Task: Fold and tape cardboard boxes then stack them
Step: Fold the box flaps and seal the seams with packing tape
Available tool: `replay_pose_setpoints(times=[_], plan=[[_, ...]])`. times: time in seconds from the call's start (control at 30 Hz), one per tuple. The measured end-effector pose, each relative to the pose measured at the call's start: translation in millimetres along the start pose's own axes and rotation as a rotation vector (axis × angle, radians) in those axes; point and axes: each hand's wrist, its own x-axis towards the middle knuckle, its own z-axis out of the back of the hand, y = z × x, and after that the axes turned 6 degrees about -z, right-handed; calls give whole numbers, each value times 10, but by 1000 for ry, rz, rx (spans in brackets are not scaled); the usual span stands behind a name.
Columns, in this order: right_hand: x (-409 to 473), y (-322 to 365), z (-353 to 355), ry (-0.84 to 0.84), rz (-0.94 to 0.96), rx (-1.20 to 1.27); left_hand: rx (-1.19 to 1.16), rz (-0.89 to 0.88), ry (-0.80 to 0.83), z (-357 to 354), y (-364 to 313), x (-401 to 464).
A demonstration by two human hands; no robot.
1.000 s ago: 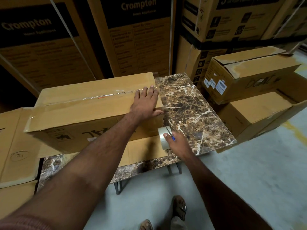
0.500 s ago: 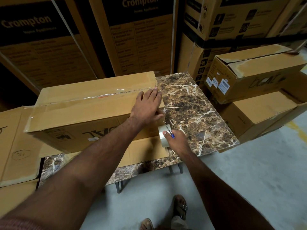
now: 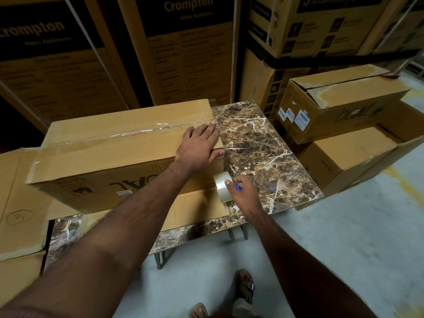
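Note:
A long brown cardboard box (image 3: pixel 110 152) lies on the marble table (image 3: pixel 263 145), with clear tape along its top seam. My left hand (image 3: pixel 198 148) presses flat on the box's right end, fingers straight, thumb over the corner edge. Just below that corner, my right hand (image 3: pixel 243 193) grips a roll of clear tape (image 3: pixel 222 187) together with a small blue-handled tool (image 3: pixel 238 187). The roll stands beside the box's right end, above a flat cardboard sheet (image 3: pixel 199 210).
Taped boxes (image 3: pixel 339 106) are stacked on the floor to the right of the table. Flattened cardboard (image 3: pixel 20 203) lies at the left. Tall printed cartons (image 3: pixel 183 53) wall off the back. Grey floor and my sandalled feet (image 3: pixel 243 292) are below the table's front edge.
My left hand slid a little further along the box's right end. The right hand with the tape roll stayed nearly in place below the corner.

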Motion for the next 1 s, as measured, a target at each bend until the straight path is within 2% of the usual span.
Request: replay_pose_setpoints(times=[0.13,0.27,0.37,0.43,0.47,0.57,0.67,0.73,0.77,0.87,0.93,1.0], plan=[[-28,40,125,-39,9,16,-26,-27,21,-3,-15,26],[-19,172,248,18,14,-2,-13,-12,40,40,7,38],[-106,233,364,39,138,-116,-118,34,-164,99,-184,-117],[-162,244,420,51,234,-139,-280,54,-365,64,-393,-315],[-188,258,440,39,261,-132,-390,81,-384,35,-498,-396],[-219,221,471,-19,298,-232,-763,175,-243,-174,-784,-486],[-263,195,444,-23,334,-335,-1267,308,-250,-313,-930,-568],[-318,249,445,88,317,-247,-1540,378,-228,-296,-906,-638],[-354,301,473,168,252,-138,-1603,393,-203,-280,-876,-674],[-408,418,643,388,10,130,-1711,381,-132,-229,-841,-777],[-380,408,714,492,-56,190,-1786,389,-100,-211,-872,-834],[-337,404,737,557,-45,146,-1799,407,-99,-210,-895,-868]])
